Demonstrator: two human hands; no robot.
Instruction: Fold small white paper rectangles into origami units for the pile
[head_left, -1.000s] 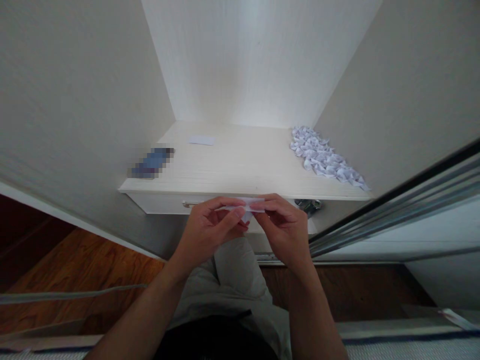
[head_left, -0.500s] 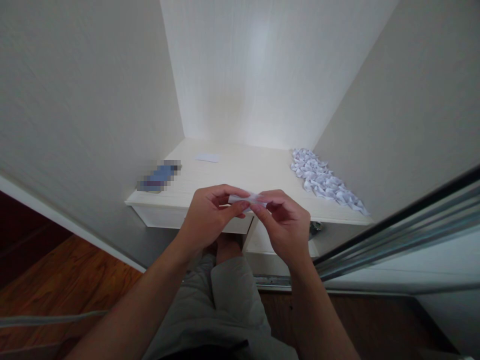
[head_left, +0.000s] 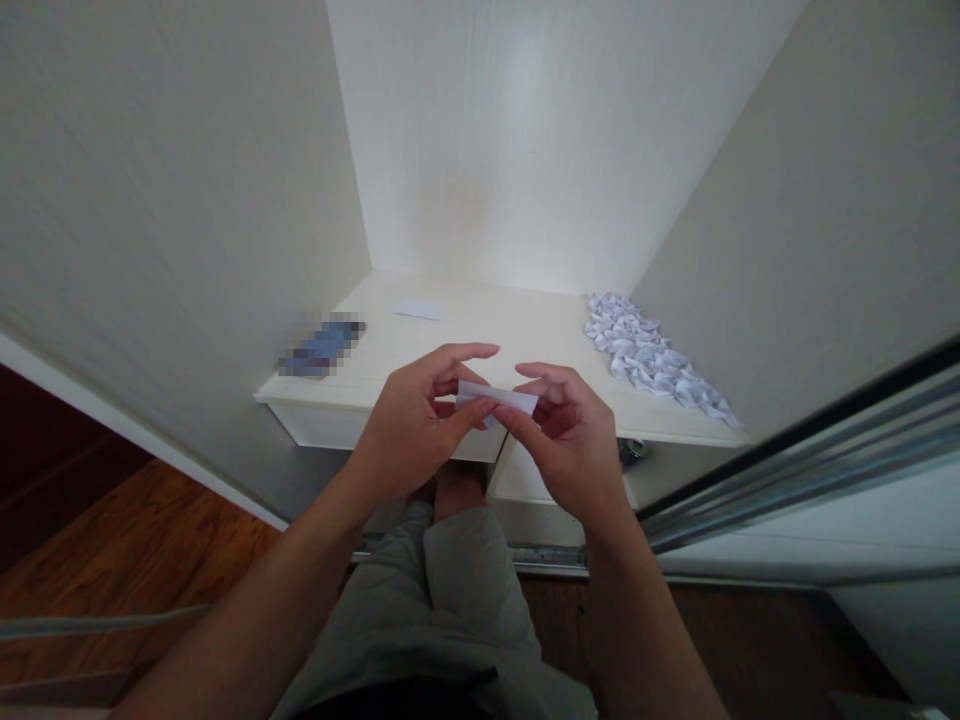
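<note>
A narrow strip of white paper (head_left: 498,396) is held between my two hands, above the front edge of the white shelf (head_left: 510,340). My left hand (head_left: 424,410) grips its left part, thumb in front and fingers behind, with the index finger lifted off. My right hand (head_left: 566,425) pinches the right part the same way, its index finger also raised. Both thumb tips nearly meet at the strip's lower middle. Another flat white paper strip (head_left: 418,311) lies farther back on the shelf.
Along the right side of the shelf lie several folded white paper pieces in rows (head_left: 652,355). A blurred-out blue object (head_left: 322,347) sits at the left. Cabinet walls rise on both sides, and a dark round item (head_left: 632,452) is below the shelf at right.
Both index fingers have lifted away from the paper strip, so more of its upper side shows. The thumbs stay on it. The view has shifted slightly.
</note>
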